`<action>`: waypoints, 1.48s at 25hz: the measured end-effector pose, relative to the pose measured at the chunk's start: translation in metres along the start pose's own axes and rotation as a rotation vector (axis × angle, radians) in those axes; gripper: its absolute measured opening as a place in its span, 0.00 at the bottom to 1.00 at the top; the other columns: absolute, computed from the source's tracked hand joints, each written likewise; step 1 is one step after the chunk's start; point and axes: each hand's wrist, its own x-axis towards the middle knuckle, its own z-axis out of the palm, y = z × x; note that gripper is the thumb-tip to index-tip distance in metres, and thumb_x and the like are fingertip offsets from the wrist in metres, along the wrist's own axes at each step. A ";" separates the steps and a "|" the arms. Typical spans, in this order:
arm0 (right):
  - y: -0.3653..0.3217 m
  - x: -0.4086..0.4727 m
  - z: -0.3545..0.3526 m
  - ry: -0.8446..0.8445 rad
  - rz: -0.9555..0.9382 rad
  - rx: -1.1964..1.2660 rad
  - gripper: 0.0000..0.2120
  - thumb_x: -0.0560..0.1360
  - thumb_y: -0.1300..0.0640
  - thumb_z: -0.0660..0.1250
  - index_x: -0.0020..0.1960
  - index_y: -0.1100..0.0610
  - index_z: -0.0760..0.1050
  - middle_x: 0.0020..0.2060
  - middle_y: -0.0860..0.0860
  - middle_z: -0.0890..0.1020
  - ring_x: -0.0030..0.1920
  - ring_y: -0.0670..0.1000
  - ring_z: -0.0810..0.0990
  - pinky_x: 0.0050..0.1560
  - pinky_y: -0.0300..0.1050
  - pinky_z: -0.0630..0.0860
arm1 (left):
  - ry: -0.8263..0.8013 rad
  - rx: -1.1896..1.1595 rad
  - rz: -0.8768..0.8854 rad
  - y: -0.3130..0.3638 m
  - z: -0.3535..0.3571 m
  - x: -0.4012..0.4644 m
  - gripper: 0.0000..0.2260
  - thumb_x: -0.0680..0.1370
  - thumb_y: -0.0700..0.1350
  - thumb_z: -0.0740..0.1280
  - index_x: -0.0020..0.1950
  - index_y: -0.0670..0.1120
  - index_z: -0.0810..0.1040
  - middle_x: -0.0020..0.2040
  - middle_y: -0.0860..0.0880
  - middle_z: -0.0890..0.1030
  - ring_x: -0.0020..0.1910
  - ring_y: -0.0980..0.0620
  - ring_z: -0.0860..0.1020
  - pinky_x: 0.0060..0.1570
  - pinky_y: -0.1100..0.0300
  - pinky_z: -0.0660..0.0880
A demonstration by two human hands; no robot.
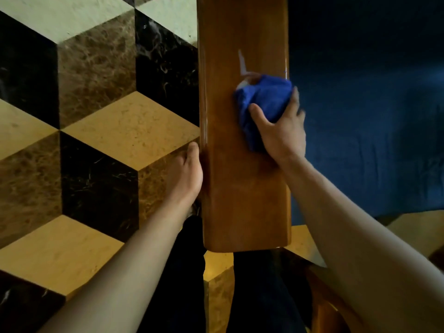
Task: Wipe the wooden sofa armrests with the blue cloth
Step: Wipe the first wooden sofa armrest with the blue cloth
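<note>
Blue cloth (263,104) sat bunched on the glossy top of the wooden armrest (245,179), a little right of the frame's centre and close to the armrest's right edge. The right hand (281,133) was clenched around it from below in the frame, the thumb (258,115) pressed into the folds on the left and a fingertip showing past the cloth's right side, near the armrest's edge. A tail of the cloth hung out under the palm toward the lower part of the frame. Just above the cloth, a pale streak of glare or smear (242,63) lay on the wood; which of the two could not be told.

The armrest ran as a broad brown plank from the top edge of the frame down to a rounded end in the lower middle. The left hand (186,171) lay against the armrest's left side, left of centre, its fingers curled along the edge; whether it truly gripped the wood or only rested there could not be told.

Left of the armrest spread a floor (91,131) of cube-pattern tiles in cream, tan, brown and black. Right of it lay dark blue upholstery (367,111), filling the upper right of the frame. Both bare forearms entered from the bottom corners, and dark trousers (182,284) showed between them.
</note>
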 end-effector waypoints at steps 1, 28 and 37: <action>0.017 -0.016 -0.005 -0.034 0.105 0.106 0.47 0.64 0.22 0.64 0.74 0.48 0.64 0.64 0.53 0.79 0.59 0.53 0.80 0.58 0.52 0.79 | -0.003 0.032 -0.045 -0.003 -0.003 -0.001 0.32 0.80 0.68 0.50 0.71 0.48 0.74 0.69 0.45 0.76 0.62 0.42 0.76 0.49 0.54 0.66; -0.075 -0.064 0.065 -0.109 -0.764 -0.694 0.31 0.79 0.51 0.60 0.81 0.57 0.60 0.83 0.56 0.52 0.82 0.63 0.42 0.81 0.64 0.47 | -0.075 -0.424 -0.133 0.021 -0.039 0.030 0.33 0.80 0.67 0.50 0.72 0.44 0.73 0.68 0.40 0.78 0.63 0.39 0.79 0.64 0.40 0.75; 0.043 -0.117 0.013 -0.077 -0.199 -0.446 0.61 0.66 0.15 0.53 0.83 0.53 0.40 0.83 0.57 0.43 0.83 0.62 0.45 0.80 0.63 0.54 | 0.095 -0.132 0.080 0.053 0.005 0.029 0.27 0.83 0.62 0.49 0.73 0.47 0.72 0.65 0.49 0.75 0.57 0.49 0.77 0.53 0.58 0.68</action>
